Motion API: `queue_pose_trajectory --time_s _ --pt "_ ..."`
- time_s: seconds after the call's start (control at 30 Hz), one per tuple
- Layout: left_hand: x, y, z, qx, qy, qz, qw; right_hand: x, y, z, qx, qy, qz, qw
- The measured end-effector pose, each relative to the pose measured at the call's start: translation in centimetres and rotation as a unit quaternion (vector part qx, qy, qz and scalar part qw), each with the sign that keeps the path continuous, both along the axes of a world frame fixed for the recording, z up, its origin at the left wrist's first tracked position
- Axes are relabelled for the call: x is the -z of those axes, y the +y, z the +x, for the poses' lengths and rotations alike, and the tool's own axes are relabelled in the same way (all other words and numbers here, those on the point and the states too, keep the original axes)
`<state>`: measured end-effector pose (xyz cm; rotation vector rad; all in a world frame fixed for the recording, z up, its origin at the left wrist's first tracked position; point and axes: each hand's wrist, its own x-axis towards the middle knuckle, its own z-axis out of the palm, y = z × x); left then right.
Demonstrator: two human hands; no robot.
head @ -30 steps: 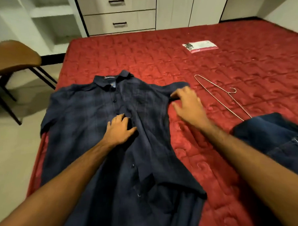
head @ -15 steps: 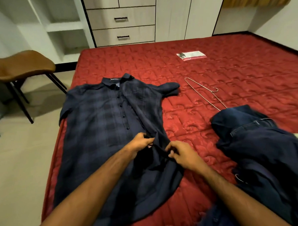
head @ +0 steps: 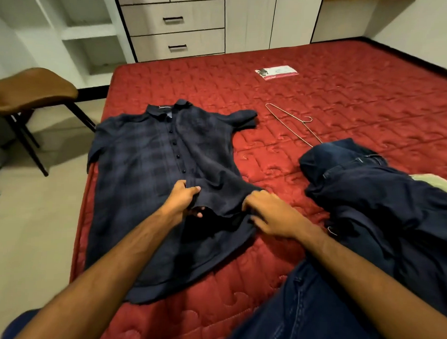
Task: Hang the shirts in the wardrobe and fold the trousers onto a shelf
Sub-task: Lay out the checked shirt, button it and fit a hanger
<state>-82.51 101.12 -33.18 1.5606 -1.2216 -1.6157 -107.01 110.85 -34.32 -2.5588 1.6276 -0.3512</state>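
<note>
Two hands work at the placket of the shirt, which lies face up, collar away from the person, on the near left part of the bed. The left hand has thumb and fingers curled round the cloth just below the lowest fastened button; the right hand lies beside it with fingers bent onto the loose front panel, seemingly pinching its edge, though the grip itself is partly hidden. My reading is that the step in hand is buttoning or squaring up the shirt front before hanging. Next, the two edges must be brought level, then the hanger fetched and slid into the shoulders.

That hanger is thin bare wire, a flat triangle with a small hook, lying on the bed well apart from the shirt, and its far corner runs under the trousers. These lie crumpled on the right, not yet folded: dark blue denim, thick and stiff-looking, with a stitched waistband showing.

The shirt is dark navy with a faint check, short-sleeved, thin and limp, its lower front open below a row of small dark buttons. The bed cover is red, quilted in swirls. A small packet lies farther up the bed. Pale drawers with dark handles stand beyond, and a brown chair to the left.
</note>
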Motion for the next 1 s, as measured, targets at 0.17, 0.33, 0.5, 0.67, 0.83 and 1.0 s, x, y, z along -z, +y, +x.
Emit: queue_pose_trajectory --time_s 0.17,0.33,0.5,0.67,0.83,1.0 --pt "1.7 2.8 3.0 0.016 -0.012 0.027 0.999 1.4 1.3 1.4 -0.055 0.288 0.05 0.955" --pt "1.8 4.8 4.3 -0.013 0.037 0.04 0.998 0.0 1.1 0.3 -0.085 0.338 -0.034 0.937" --pt "1.6 5.6 5.7 -0.032 0.066 0.05 0.996 -2.7 2.0 -0.5 -0.061 0.386 0.079 0.917" --pt "3.2 7.5 6.6 0.011 0.027 0.055 0.998 -4.1 2.9 1.6 0.01 0.377 0.297 0.877" --pt "4.0 9.2 6.2 0.09 0.049 0.071 0.992 -2.5 2.0 4.9 -0.031 0.153 0.184 0.971" --pt "4.0 10.4 6.8 0.129 0.145 0.049 0.98 1.9 3.2 9.2 -0.058 0.178 0.071 0.98"
